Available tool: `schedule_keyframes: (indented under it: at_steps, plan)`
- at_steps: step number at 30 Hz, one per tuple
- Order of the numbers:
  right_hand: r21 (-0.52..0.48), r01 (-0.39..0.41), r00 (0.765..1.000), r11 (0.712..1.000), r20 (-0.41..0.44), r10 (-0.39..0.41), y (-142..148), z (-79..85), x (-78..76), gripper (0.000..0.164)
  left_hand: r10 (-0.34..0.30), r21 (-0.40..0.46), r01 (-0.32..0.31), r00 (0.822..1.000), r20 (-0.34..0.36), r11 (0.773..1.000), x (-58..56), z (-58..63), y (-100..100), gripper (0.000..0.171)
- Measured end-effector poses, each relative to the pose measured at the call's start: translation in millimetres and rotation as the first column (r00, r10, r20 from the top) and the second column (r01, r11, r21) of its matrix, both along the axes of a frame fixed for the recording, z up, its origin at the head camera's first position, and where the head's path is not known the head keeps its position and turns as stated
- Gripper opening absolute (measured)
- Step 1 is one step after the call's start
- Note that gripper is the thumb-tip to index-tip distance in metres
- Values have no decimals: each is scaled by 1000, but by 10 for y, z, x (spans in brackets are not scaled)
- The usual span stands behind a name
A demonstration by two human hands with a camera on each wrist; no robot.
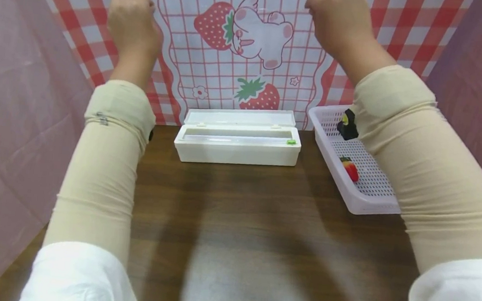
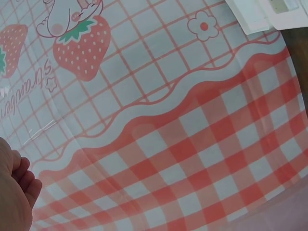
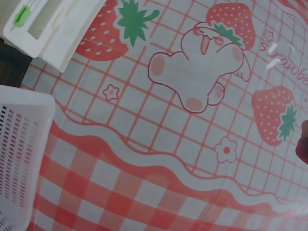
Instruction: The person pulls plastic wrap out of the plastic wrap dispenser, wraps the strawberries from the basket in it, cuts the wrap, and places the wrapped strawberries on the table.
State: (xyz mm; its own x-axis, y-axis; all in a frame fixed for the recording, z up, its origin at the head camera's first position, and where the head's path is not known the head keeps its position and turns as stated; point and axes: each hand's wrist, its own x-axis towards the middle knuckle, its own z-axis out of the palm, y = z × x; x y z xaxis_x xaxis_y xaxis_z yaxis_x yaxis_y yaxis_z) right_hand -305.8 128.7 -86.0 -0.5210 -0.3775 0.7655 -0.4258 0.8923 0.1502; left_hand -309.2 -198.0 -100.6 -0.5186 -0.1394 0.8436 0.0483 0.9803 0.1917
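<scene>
Both hands are raised in front of the upright strawberry-print cloth, with fingers curled in. My left hand (image 1: 129,21) is at the upper left; its folded fingers (image 2: 24,180) show at the left edge of the left wrist view, and no object shows in them. At the upper right is my right hand (image 1: 339,15), its back to the head camera; only a fingertip (image 3: 302,147) enters the right wrist view. Between and below the hands, a long white box (image 1: 236,154) stands against the cloth, its lid (image 1: 241,117) raised. A green slider (image 1: 291,142) sits at its right end.
A white perforated basket (image 1: 337,178) stands right of the box, partly hidden by the right forearm. In it lie a black item (image 1: 348,126) and a red-and-yellow piece (image 1: 350,169). Brown wooden table (image 1: 233,240) lies below; pink cloth (image 1: 8,101) hangs at both sides.
</scene>
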Motion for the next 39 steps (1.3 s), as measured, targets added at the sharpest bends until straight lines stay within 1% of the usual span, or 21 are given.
schedule_keyframes:
  at_steps: [5, 8, 12, 15, 17, 18, 19, 21, 22, 24, 25, 26, 28, 29, 31, 32, 33, 34, 35, 37, 39]
  plan:
    - [-5, -64, 998, 998, -13, 63, 29, -20, 74, 32, -58, -18, 58, 998, -5, 998, 35, -20, -83, 27]
    - [8, -122, 992, 992, -40, 123, 58, -42, 137, 30, -100, -24, 100, 995, -21, 995, 69, -54, -157, 27]
    - [38, -196, 976, 980, -93, 199, 81, -97, 239, 29, -155, -33, 152, 985, -81, 988, 146, -128, -263, 27]
    - [48, -245, 960, 968, -129, 249, 76, -150, 331, 28, -203, -48, 198, 971, -124, 979, 223, -177, -347, 26]
    - [50, -278, 947, 959, -150, 283, 69, -185, 397, 28, -221, -53, 216, 970, -105, 975, 297, -191, -415, 27]
    - [54, -298, 940, 953, -160, 302, 69, -202, 430, 28, -220, -52, 216, 972, -78, 975, 340, -195, -450, 27]
    - [57, -314, 933, 948, -166, 319, 70, -217, 464, 27, -225, -47, 223, 973, -47, 974, 384, -192, -492, 28]
    - [37, -345, 924, 938, -160, 346, 72, -249, 539, 24, -227, -24, 229, 973, 41, 973, 484, -179, -577, 30]
    - [26, -358, 923, 933, -142, 358, 76, -263, 576, 23, -224, -8, 225, 971, 86, 974, 532, -173, -616, 31]
    - [-15, -377, 925, 926, -70, 375, 78, -297, 641, 21, -224, 34, 221, 962, 156, 975, 619, -160, -681, 33]
    - [-42, -385, 923, 922, -11, 385, 70, -316, 666, 21, -237, 64, 229, 954, 182, 971, 660, -152, -708, 33]
    - [-73, -388, 917, 919, 67, 393, 54, -340, 686, 23, -246, 93, 231, 947, 207, 968, 699, -144, -728, 34]
    - [-109, -371, 888, 922, 250, 387, -4, -410, 700, 39, -258, 131, 233, 939, 229, 964, 763, -140, -747, 36]
    - [-120, -355, 865, 927, 334, 375, -47, -461, 693, 51, -268, 144, 240, 936, 230, 960, 788, -138, -751, 37]
    - [-118, -324, 817, 939, 466, 341, -154, -585, 657, 73, -291, 158, 260, 932, 217, 953, 826, -136, -744, 37]
    - [-112, -316, 800, 942, 501, 328, -208, -660, 634, 77, -301, 156, 273, 932, 203, 949, 837, -140, -732, 36]
    - [-111, -313, 790, 943, 520, 324, -258, -738, 611, 77, -311, 147, 286, 932, 187, 947, 842, -146, -717, 36]
    - [-110, -315, 791, 943, 518, 325, -300, -811, 587, 72, -322, 140, 300, 930, 175, 944, 843, -150, -702, 35]
    - [-122, -323, 793, 938, 506, 339, -329, -877, 569, 62, -334, 130, 315, 929, 162, 940, 842, -154, -685, 33]
    - [-161, -338, 802, 927, 466, 373, -359, -972, 565, 37, -355, 110, 341, 924, 141, 933, 836, -161, -654, 31]
    - [-207, -351, 810, 913, 422, 407, -356, -1012, 584, 17, -366, 105, 354, 921, 132, 929, 834, -160, -633, 30]
